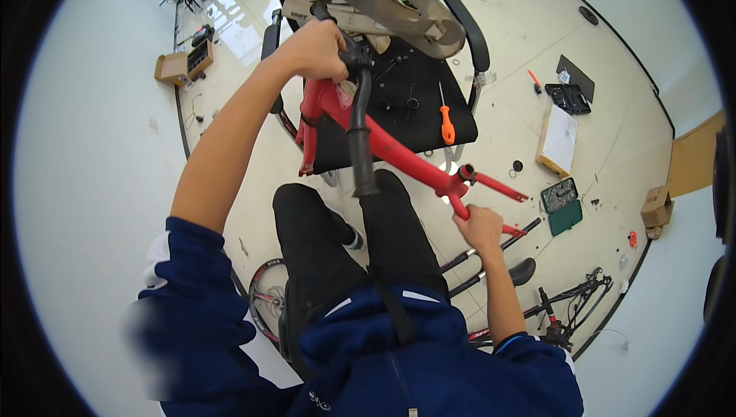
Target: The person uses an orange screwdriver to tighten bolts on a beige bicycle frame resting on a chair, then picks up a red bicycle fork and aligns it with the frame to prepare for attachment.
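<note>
A red bicycle frame (402, 155) slants from the front of an office chair toward my right side, above my knees. A black handlebar (359, 110) with dark grips is at its front end. My left hand (316, 50) is closed around the handlebar near the stem; its palm side is hidden. My right hand (481, 228) is wrapped around one of the thin rear tubes of the frame. On the black chair seat (410, 129) lie an orange-handled screwdriver (447, 124) and several small dark parts. A long flat grey piece (399, 3) is above the seat.
Chair armrests (464, 26) flank the work. On the floor at right are a green case (565, 219), a white-topped box (560, 139) and a black tool case (568, 99). A dark bicycle frame (563, 306) lies lower right, a wheel (268, 298) lower left. An open cardboard box (172, 69) stands far left.
</note>
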Demonstrator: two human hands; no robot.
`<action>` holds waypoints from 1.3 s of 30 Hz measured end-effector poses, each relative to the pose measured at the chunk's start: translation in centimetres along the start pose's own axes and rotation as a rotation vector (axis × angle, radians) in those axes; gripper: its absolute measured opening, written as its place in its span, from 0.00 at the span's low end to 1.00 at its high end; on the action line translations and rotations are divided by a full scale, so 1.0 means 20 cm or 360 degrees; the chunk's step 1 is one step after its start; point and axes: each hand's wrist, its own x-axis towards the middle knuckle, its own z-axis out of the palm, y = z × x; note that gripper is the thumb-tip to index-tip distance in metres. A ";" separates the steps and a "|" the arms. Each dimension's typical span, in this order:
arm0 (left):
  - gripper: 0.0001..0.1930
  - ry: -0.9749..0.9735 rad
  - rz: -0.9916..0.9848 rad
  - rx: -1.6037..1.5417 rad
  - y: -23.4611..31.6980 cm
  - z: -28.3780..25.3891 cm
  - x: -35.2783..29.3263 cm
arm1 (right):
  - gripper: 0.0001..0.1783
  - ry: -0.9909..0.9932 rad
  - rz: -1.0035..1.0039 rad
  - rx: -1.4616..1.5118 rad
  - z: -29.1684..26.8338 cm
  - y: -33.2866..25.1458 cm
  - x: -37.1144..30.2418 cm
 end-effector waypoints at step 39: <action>0.18 0.0071 -0.0433 0.0229 -0.18 -0.22 -0.39 | 0.12 0.0737 -0.0670 -0.0085 -0.56 -0.02 0.90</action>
